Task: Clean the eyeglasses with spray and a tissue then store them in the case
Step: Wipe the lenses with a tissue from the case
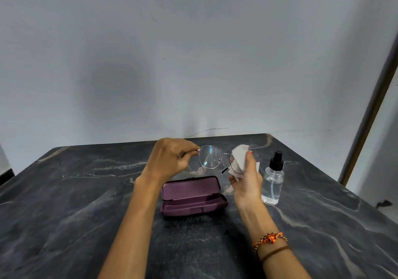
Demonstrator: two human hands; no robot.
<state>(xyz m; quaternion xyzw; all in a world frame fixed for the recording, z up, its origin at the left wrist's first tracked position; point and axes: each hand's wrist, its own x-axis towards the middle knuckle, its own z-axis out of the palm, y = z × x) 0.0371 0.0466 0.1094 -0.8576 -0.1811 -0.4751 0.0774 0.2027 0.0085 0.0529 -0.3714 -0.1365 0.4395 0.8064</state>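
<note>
Thin metal-framed eyeglasses (210,157) hang in the air above the table, held between both hands. My left hand (172,160) pinches the left end of the frame at the hinge. My right hand (245,179) holds a white tissue (239,158) folded around the right lens, which is hidden by it. The left lens is bare and shows small droplets. Below the glasses a purple case (193,197) lies open on the table, nothing inside it. A clear spray bottle (273,181) with a black nozzle stands upright just right of my right hand.
The dark marble-patterned table (86,203) stands against a pale wall, its far edge just behind the hands. A wooden door frame (370,110) rises at the right. Beaded and brown bands (271,243) circle my right wrist.
</note>
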